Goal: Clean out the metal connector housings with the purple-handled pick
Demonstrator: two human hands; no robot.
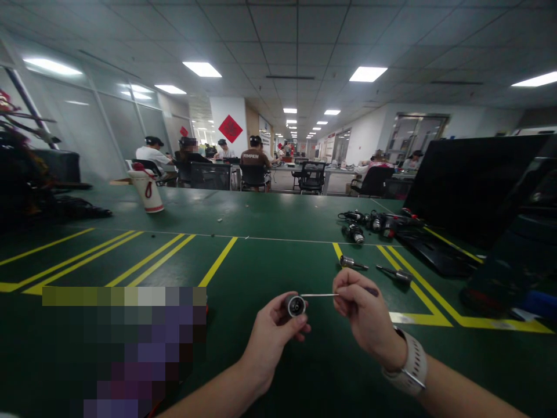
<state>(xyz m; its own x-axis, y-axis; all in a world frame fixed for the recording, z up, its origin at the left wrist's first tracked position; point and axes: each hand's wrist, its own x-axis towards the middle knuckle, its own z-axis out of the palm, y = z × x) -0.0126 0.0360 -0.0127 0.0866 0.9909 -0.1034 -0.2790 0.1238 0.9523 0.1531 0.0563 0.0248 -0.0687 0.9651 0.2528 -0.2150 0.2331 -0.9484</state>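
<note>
Between the thumb and fingers of my left hand (278, 325) is a short round metal housing (296, 306), its hollow open end turned toward me. My right hand (359, 302) pinches a thin screwdriver (319, 295) with a dark handle. The steel shaft points left, and its tip meets or lies very close to the housing's upper right edge; contact cannot be made out. A pale watch is on my right wrist. Just beyond my right hand, two metal parts with thin shafts (351, 263) (395, 273) lie on the green table.
Several dark cylindrical parts with cables (357, 233) lie farther back right, beside a black laptop (474, 191). A white cup (147, 188) stands at the far left. Yellow tape (220, 261) marks the green table (261, 261). A pixelated patch covers the lower left. People sit at desks beyond.
</note>
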